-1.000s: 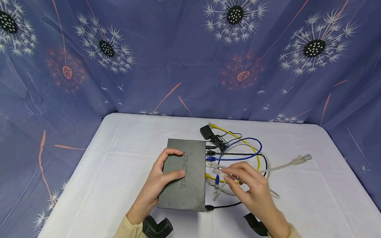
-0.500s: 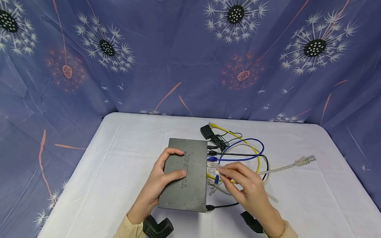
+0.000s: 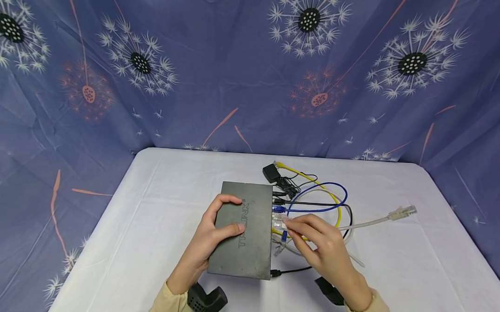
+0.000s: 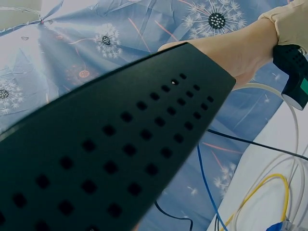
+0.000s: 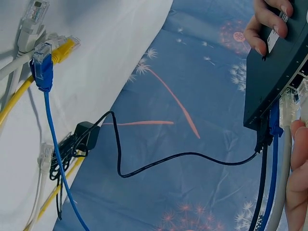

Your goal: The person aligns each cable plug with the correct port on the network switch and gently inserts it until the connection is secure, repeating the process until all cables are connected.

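Observation:
My left hand (image 3: 213, 233) grips a dark TP-LINK network switch (image 3: 245, 258), thumb and a fingertip lying over its top. The switch is held up over the table, its port side facing right. With thumb and index finger, my right hand (image 3: 326, 243) pinches the clear plug (image 3: 278, 224) of a network cable right at the ports. Beside it a blue plug (image 5: 275, 120) and black plugs sit in that side, along with another clear plug (image 5: 288, 107) on a grey cable. A yellow cable (image 3: 276, 232) runs from a port nearer me. The switch's perforated side (image 4: 120, 144) fills much of the left wrist view.
A black power adapter (image 3: 271, 173) with a bundled cord lies at the back of the white table (image 3: 182, 171). Loose cable ends lie right of the switch, among them a blue plug (image 5: 42, 72) and a yellow plug (image 5: 65, 50). A grey cable's plug (image 3: 401, 212) sticks out rightward.
My right hand has moved left, bringing the clear plug to the ports, then stayed almost still. The switch has shifted slightly right, and the grey cable's free end has swung a little right.

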The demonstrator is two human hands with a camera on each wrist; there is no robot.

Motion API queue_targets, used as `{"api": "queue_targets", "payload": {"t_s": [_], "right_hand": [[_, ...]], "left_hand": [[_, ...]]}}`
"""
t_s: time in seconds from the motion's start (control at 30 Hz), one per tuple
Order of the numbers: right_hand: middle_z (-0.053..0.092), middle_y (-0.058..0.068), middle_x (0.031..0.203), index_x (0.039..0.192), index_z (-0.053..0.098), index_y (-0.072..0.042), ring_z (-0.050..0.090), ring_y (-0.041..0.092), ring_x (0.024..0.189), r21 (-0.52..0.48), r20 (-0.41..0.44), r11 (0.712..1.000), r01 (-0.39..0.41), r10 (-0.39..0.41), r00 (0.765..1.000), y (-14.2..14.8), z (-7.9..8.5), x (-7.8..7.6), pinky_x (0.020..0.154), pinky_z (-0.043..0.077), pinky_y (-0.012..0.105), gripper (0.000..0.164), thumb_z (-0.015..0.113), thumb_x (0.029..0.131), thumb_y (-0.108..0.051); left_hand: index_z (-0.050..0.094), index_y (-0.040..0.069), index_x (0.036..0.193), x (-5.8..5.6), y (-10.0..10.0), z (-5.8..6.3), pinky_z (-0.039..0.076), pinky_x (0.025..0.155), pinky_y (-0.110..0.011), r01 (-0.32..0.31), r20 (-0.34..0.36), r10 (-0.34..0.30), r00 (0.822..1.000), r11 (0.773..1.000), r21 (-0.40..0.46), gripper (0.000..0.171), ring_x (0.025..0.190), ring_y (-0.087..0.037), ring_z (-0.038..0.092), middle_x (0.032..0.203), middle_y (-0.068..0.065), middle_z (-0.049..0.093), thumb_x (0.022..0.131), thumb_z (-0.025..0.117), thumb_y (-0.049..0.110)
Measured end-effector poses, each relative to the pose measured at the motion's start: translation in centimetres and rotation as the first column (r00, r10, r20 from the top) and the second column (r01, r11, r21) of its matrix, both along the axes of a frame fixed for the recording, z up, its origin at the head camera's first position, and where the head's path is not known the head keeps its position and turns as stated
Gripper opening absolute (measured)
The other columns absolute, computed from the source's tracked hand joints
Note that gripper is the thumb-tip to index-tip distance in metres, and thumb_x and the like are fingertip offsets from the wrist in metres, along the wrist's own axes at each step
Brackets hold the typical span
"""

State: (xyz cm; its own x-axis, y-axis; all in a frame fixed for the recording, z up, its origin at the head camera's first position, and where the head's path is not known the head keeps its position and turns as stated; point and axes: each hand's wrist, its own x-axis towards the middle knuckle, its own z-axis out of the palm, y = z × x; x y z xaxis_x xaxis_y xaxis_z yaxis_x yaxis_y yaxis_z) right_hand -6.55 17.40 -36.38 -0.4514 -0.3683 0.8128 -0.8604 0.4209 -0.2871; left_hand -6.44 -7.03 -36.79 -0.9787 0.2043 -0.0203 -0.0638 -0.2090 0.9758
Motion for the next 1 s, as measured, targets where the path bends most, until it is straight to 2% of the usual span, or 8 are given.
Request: {"api": "queue_targets", "payload": {"t_s": [0.2,0.37,0.77,1.0], "right_hand": [[0.068,0.006,0.089,0.096,0.072,0.002,0.061,0.013,0.07,-0.019,0.003,0.999,-0.032,0.032,0.999,-0.1,-0.05,-0.03,0.06,0.047,0.016,0.026,0.056,0.098,-0.019],[0.068,0.006,0.086,0.09,0.07,-0.001,0.059,0.012,0.068,-0.026,0.0,0.999,-0.04,0.04,0.999,-0.12,-0.12,-0.01,0.057,0.044,0.014,0.023,0.057,0.097,-0.019],[0.066,0.006,0.086,0.089,0.069,-0.001,0.058,0.011,0.068,-0.021,-0.003,0.998,-0.059,0.059,0.998,-0.31,-0.15,0.14,0.057,0.044,0.015,0.023,0.057,0.098,-0.018],[0.062,0.009,0.089,0.091,0.068,0.0,0.06,0.014,0.069,-0.029,0.028,0.996,-0.084,0.085,0.996,-0.38,-0.28,0.1,0.06,0.048,0.016,0.023,0.056,0.098,-0.018]], "left_hand": [[0.056,0.017,0.12,0.06,-0.01,-0.04,0.042,0.076,-0.041,-0.007,0.0,0.007,1.0,1.0,-0.008,0.048,0.097,-0.031,0.046,0.115,-0.014,0.047,0.078,0.071,0.001],[0.056,0.016,0.12,0.08,0.01,-0.02,0.041,0.076,-0.041,-0.01,0.006,0.011,1.0,1.0,-0.016,0.048,0.098,-0.032,0.046,0.114,-0.014,0.048,0.077,0.071,0.001],[0.055,0.015,0.121,0.01,0.07,0.03,0.043,0.075,-0.041,0.028,-0.007,-0.028,1.0,1.0,0.002,0.048,0.098,-0.032,0.047,0.114,-0.015,0.047,0.078,0.07,0.001],[0.055,0.015,0.12,0.06,0.05,0.0,0.042,0.076,-0.041,0.013,0.005,-0.013,1.0,1.0,-0.009,0.048,0.098,-0.031,0.047,0.115,-0.015,0.048,0.077,0.071,0.0]]}}
